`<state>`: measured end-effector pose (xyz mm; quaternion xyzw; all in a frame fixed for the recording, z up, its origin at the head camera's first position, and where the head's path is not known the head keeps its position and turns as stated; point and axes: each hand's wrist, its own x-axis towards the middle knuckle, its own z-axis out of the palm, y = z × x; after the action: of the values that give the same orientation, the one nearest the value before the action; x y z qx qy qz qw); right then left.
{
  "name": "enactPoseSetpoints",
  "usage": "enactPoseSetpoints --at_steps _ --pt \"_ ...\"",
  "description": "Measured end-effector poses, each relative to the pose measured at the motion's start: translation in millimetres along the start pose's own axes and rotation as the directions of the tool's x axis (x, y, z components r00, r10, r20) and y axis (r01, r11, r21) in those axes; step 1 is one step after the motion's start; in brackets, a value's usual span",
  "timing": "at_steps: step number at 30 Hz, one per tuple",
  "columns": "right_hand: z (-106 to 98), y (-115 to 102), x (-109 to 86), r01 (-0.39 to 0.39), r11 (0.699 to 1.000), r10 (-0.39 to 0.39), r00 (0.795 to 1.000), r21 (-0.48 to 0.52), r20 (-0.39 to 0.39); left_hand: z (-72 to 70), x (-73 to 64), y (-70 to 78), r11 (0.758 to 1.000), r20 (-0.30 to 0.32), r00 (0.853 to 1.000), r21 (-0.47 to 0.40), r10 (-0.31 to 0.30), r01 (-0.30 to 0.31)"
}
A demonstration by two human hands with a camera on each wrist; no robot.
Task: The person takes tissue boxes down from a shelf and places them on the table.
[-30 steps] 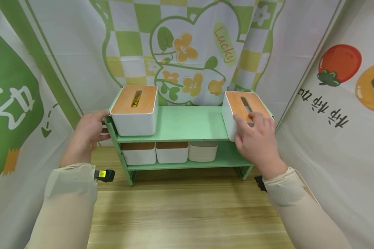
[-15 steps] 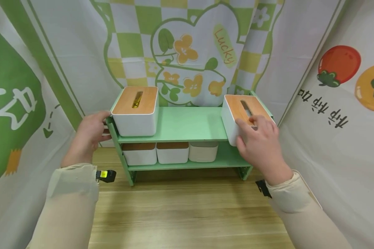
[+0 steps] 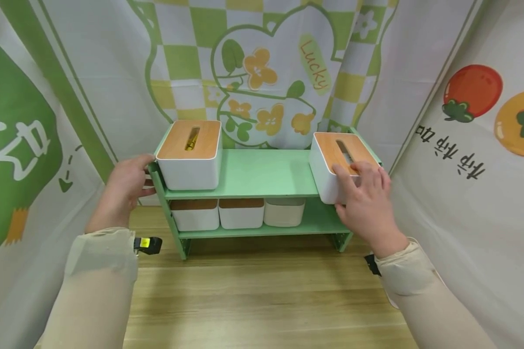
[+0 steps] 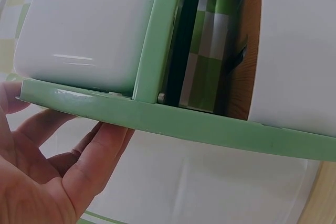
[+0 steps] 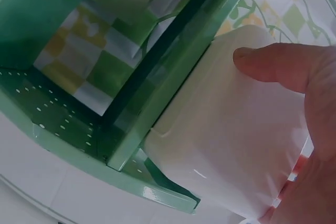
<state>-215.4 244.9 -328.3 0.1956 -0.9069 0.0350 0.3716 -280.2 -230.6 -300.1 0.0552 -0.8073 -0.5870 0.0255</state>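
The right hand [image 3: 368, 206] grasps the wood-lidded box [image 3: 329, 156], its slot [image 3: 344, 151] running roughly front to back, front overhanging the green shelf [image 3: 266, 172], whose opposite end the left hand [image 3: 128, 180] grips.

The upper shelf [image 3: 264, 172], above three bins [image 3: 241, 218], holds a left box [image 3: 188, 169] and a right box [image 3: 329, 154] overhanging forward.

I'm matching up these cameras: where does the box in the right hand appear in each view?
Head: the box, right of centre, partly covered by the right hand.
Left wrist: not in it.
Right wrist: right of centre, beneath the thumb.
Shared landmark: green shelf.
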Motion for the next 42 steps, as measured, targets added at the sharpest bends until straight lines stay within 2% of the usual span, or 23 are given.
enactPoseSetpoints --at_steps 5,8,14,18,36,42 --pt "5 2 -1.1 0.011 1.000 -0.011 1.000 -0.029 0.004 0.4 -0.1 0.9 1.000 -0.002 1.000 0.003 0.004 -0.004" --pt "10 5 -1.0 0.053 0.998 -0.055 0.998 -0.037 -0.041 0.0 -0.1 0.7 1.000 0.000 1.000 -0.003 0.007 -0.007" --pt "19 14 1.7 0.170 0.985 -0.173 0.970 -0.029 -0.171 -0.6 -0.5 1.4 1.000 0.000 1.000 -0.003 0.013 -0.013" --pt "19 14 0.5 0.216 0.976 -0.216 0.952 -0.023 -0.218 -0.8 -0.5 1.9 1.000 0.005 1.000 -0.004 0.014 -0.014" --pt "5 -19 -9.0 0.246 0.969 -0.245 0.942 -0.022 -0.229 -1.3 -0.7 0.4 1.000 0.009 1.000 0.002 0.005 -0.005" --pt "-1 -18 -12.5 0.249 0.968 -0.245 0.953 0.002 -0.176 -0.2 -1.3 -0.1 1.000 0.007 1.000 -0.002 0.013 -0.013"
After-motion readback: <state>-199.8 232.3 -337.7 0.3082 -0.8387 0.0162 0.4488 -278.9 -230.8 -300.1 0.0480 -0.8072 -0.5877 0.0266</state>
